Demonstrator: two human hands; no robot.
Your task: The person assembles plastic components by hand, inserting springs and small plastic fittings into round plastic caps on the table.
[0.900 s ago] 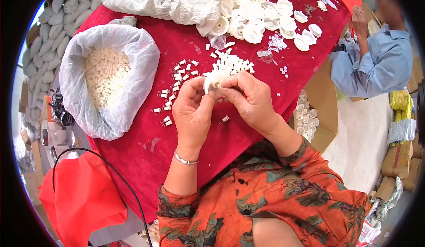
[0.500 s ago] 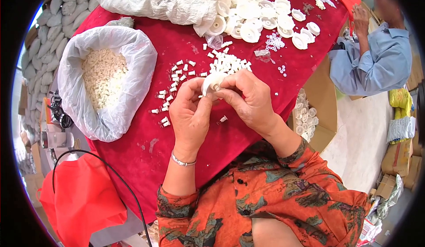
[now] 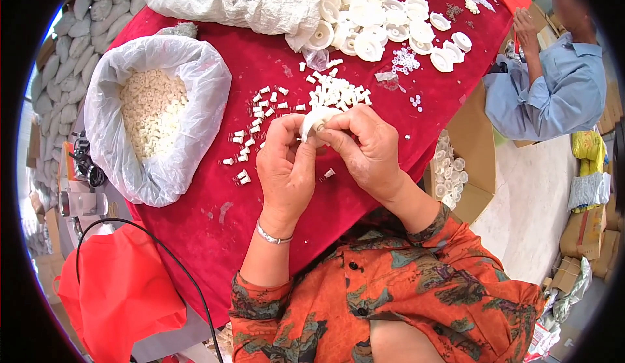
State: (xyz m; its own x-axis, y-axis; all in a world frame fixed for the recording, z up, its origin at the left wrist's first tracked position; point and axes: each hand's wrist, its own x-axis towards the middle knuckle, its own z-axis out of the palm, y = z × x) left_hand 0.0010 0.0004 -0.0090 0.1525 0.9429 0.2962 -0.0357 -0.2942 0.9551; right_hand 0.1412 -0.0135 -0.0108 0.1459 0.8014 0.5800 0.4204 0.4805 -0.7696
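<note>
Between my two hands, above the red cloth, is a round white plastic cap [image 3: 315,119]. My left hand [image 3: 286,161] is closed on its left edge, thumb below and fingers behind. The thumb and forefinger of my right hand [image 3: 366,143] pinch at its right side; any small part under those fingertips is too hidden to name. Just beyond my hands lies a pile of small white plastic plungers [image 3: 338,92]. More of them, with thin springs, are scattered left of my left hand, and a single plunger [image 3: 329,173] lies below my right hand.
White round caps [image 3: 368,45] are heaped at the back beside a white woven sack [image 3: 234,1]. Small clear rings [image 3: 405,61] lie near them. A plastic-lined bag of small cream parts [image 3: 153,112] stands at left, a red bag [image 3: 120,291] below it. At right sits a person in blue [image 3: 550,89].
Both hands and the cap have shifted very slightly to the right, and the cap is tilted a little differently. My grip on it stays the same.
</note>
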